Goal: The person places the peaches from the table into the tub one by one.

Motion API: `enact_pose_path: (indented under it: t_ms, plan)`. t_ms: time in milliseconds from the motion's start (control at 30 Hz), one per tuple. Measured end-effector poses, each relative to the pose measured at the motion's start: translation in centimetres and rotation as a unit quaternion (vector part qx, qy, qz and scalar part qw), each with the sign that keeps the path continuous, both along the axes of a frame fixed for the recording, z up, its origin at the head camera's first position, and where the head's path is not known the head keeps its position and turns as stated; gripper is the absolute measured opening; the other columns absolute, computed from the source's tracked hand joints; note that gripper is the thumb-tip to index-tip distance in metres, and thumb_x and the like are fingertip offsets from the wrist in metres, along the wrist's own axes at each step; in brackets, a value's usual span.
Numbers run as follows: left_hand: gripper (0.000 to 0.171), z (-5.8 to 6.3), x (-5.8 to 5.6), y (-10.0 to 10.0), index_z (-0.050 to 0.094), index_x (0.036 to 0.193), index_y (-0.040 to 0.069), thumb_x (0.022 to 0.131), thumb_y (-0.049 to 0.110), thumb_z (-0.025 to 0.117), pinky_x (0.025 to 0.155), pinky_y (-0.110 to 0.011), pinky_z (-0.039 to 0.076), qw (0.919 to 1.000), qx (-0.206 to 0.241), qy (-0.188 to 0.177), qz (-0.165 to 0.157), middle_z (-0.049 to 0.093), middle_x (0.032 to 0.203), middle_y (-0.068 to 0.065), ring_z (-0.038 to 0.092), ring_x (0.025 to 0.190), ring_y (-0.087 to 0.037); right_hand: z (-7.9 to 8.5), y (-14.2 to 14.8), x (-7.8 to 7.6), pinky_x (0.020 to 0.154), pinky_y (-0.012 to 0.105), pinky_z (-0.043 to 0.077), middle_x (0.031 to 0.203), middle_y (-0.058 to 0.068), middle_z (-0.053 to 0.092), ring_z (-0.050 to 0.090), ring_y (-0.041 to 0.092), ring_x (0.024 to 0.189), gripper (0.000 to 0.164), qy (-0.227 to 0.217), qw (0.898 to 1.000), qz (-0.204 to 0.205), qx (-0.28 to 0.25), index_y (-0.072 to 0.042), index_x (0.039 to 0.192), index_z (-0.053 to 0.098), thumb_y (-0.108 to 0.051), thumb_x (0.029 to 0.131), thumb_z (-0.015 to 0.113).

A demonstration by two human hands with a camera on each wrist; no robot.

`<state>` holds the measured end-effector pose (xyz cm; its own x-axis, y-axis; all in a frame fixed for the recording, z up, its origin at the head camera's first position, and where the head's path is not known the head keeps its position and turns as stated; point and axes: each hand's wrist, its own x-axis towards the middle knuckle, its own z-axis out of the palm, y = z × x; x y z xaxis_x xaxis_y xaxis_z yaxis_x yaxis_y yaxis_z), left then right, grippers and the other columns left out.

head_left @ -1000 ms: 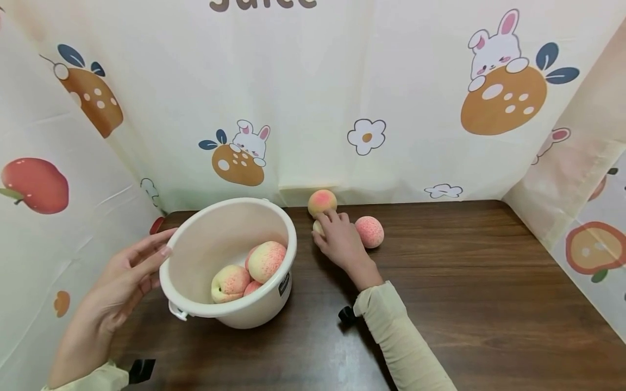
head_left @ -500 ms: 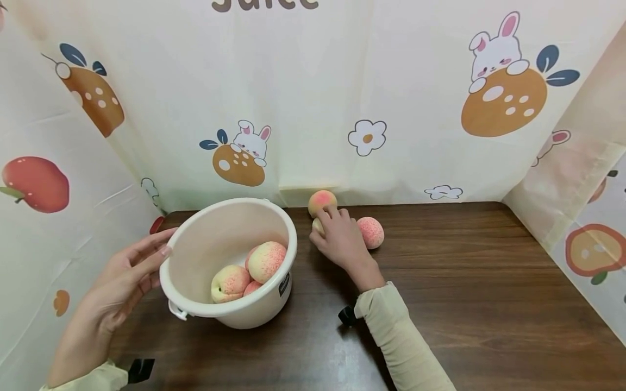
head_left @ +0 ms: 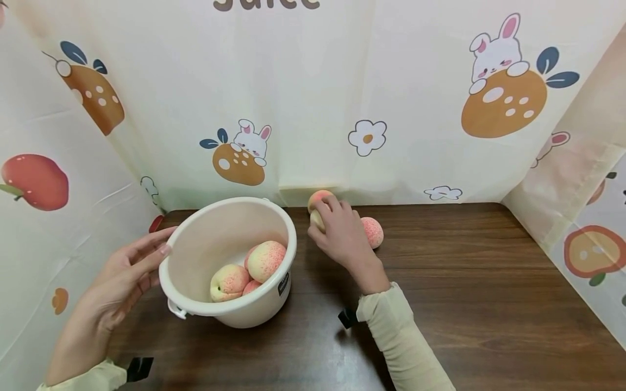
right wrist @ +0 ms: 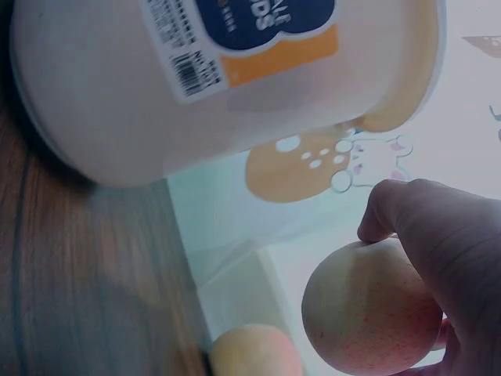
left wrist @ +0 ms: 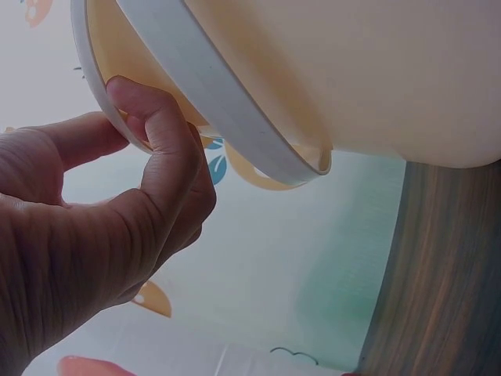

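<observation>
A cream plastic bucket (head_left: 235, 320) stands on the table at the left, with several peaches (head_left: 230, 282) inside. My left hand (head_left: 124, 282) pinches the left side of its rim, thumb and curled fingers at the edge, as the left wrist view also shows (left wrist: 133, 188). To the right of the bucket, my right hand (head_left: 342, 233) grips a pale peach with pink speckles (right wrist: 372, 305), its fingers and thumb around it. Another peach (head_left: 319, 199) lies just behind it by the back curtain. A pinker peach (head_left: 373, 232) sits to the right of the hand, partly covered by it.
A patterned curtain (head_left: 313, 98) closes off the back and sides of the dark wooden table (head_left: 469, 304). Something red (head_left: 156, 223) shows at the back left corner behind the left hand. The bucket's side carries a label (right wrist: 266, 39).
My right hand has drawn slightly left and up with the pale peach, now overlapping more of the peach behind. My left hand and the bucket stay nearly the same.
</observation>
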<state>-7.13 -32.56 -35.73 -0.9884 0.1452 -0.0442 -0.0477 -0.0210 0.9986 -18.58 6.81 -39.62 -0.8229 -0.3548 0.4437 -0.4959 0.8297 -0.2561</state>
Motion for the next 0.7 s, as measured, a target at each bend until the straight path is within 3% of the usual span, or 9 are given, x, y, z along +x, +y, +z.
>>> enact_pose_path:
  t_ms: [367, 700]
  plan:
    - [0.037, 0.0, 0.0, 0.0, 0.061, 0.140, 0.025, 0.109, 0.006, 0.050, 0.077, -0.030, 0.065, 0.9999, -0.005, -0.003, 0.008, 0.071, 0.125, 0.008, 0.076, 0.095, -0.013, 1.6, -0.1, 0.8, 0.079, 0.052, 0.056, 0.125, 0.003, 0.063, 0.061, 0.037, 0.103, 0.029, 0.029, 0.998, 0.017, -0.044, -0.021, 0.121, 0.065, -0.025, 0.094, 0.058]
    - [0.039, -0.1, 0.0, 0.0, 0.061, 0.140, 0.023, 0.109, 0.004, 0.049, 0.077, -0.030, 0.065, 1.0000, 0.006, 0.002, 0.000, 0.071, 0.125, 0.006, 0.076, 0.095, -0.014, 3.0, -0.3, 1.9, 0.078, 0.050, 0.055, 0.125, 0.005, 0.064, 0.061, 0.034, 0.103, 0.032, 0.093, 0.991, 0.036, -0.093, -0.018, 0.122, 0.069, -0.024, 0.093, 0.056]
